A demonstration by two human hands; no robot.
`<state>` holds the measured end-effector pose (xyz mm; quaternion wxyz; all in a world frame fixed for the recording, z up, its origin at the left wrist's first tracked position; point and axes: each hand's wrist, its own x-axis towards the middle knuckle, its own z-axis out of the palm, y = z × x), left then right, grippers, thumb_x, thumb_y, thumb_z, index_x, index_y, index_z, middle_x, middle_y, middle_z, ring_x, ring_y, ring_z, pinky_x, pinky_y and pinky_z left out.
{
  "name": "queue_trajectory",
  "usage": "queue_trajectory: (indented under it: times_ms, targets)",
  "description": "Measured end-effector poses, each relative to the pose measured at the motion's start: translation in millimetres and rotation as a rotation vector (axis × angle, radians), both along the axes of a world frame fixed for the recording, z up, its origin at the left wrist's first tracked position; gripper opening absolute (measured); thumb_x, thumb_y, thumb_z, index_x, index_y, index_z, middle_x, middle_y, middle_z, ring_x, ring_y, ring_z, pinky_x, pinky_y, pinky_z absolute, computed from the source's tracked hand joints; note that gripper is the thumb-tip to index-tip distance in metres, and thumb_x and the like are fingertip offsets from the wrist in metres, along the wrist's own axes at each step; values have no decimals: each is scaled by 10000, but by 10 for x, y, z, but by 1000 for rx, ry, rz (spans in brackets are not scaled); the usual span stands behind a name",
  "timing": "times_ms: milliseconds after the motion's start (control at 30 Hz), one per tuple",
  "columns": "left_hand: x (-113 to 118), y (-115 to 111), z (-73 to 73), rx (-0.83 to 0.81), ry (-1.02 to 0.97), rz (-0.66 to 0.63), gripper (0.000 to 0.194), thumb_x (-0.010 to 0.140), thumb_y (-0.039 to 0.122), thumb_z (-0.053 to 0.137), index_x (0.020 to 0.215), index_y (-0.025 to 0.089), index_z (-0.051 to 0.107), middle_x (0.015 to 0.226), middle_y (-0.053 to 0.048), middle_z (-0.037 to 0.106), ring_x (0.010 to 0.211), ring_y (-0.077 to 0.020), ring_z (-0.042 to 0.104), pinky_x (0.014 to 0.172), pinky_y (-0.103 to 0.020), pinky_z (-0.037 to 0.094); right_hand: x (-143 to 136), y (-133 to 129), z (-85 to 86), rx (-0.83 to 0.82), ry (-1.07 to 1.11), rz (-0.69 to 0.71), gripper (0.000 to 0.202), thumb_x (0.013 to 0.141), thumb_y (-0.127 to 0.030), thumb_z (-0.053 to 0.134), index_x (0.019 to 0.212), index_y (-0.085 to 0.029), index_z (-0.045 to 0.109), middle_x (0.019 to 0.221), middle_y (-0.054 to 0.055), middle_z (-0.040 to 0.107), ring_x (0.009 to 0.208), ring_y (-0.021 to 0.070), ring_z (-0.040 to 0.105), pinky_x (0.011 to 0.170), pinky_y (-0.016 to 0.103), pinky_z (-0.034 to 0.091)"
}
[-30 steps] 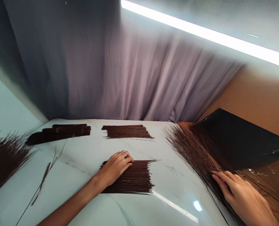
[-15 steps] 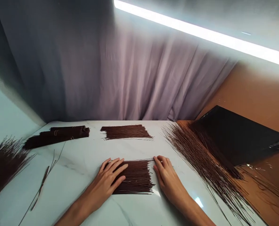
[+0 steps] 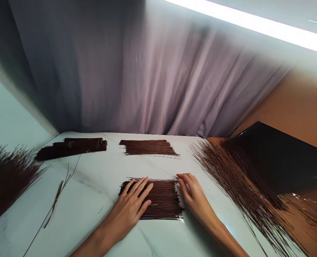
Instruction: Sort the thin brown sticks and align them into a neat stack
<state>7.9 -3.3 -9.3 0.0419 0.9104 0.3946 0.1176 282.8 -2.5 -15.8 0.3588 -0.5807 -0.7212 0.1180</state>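
A flat layer of thin dark brown sticks [image 3: 164,200] lies crosswise on the white marbled table [image 3: 107,228]. My left hand [image 3: 131,203] rests palm down over its left part, fingers spread. At the layer's upper right corner is my right hand [image 3: 192,189], its fingers apart and slightly curved, beside the stick ends and holding nothing visible. Some loose sticks stick out along the layer's far edge. Farther back lies a second, smaller layer of brown sticks [image 3: 149,147].
Dark tied bundles [image 3: 78,145] lie at the back left, near a thin knotted bunch [image 3: 57,200]. A bristly brown pile [image 3: 8,182] fills the left edge. Long loose sticks [image 3: 236,178] spread at the right beside a black sheet [image 3: 278,157]. A curtain [image 3: 153,78] hangs behind.
The view has shifted, so the table things appear slightly farther right. My left hand has slid a little toward the layer's middle, uncovering its left end. My right fingertips have drawn slightly off the far corner.
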Motion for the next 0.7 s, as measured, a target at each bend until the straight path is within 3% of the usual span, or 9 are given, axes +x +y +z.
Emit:
queue_trajectory:
  times_ms: [67, 200, 333, 433, 700]
  targets:
    - [0, 2, -2, 4, -11, -1, 514, 1101, 373, 346, 1601, 318, 237, 1657, 1, 341, 1500, -211, 355, 1218, -477, 336, 7, 21, -14, -3, -3, -4, 235, 1054, -295, 406, 1149, -220, 607, 1092, 100, 608, 1057, 275, 576, 935, 501, 520]
    - [22, 8, -11, 4, -19, -3, 499, 1099, 364, 357, 1590, 319, 278, 1631, -5, 402, 1479, -222, 392, 1207, -488, 355, -55, 33, -7, -51, -24, 118, 231, 1062, -273, 393, 1133, -243, 611, 1090, 84, 585, 1058, 255, 562, 951, 470, 513]
    - [38, -5, 21, 8, -10, -5, 485, 1098, 374, 352, 1575, 288, 330, 1633, -25, 399, 1487, -214, 377, 1205, -448, 370, -92, 19, 67, -13, -90, 125, 204, 1048, -262, 450, 1184, -251, 603, 1129, 96, 566, 1076, 268, 544, 947, 475, 509]
    - [29, 23, 67, 40, -8, 4, 470, 1098, 374, 352, 1560, 286, 363, 1639, -40, 387, 1487, -214, 376, 1207, -441, 365, -146, 1, 151, -3, -194, 218, 224, 1010, -256, 556, 1230, -260, 602, 1178, 98, 578, 1080, 280, 532, 928, 473, 505]
    - [-48, 271, 118, -13, -67, 14, 486, 1052, 458, 461, 1497, 264, 467, 1543, -86, 529, 1418, -259, 480, 1144, -468, 432, -252, -22, 225, -43, -209, 308, 61, 974, -230, 643, 1032, -243, 651, 1027, 51, 665, 952, 249, 584, 869, 438, 485]
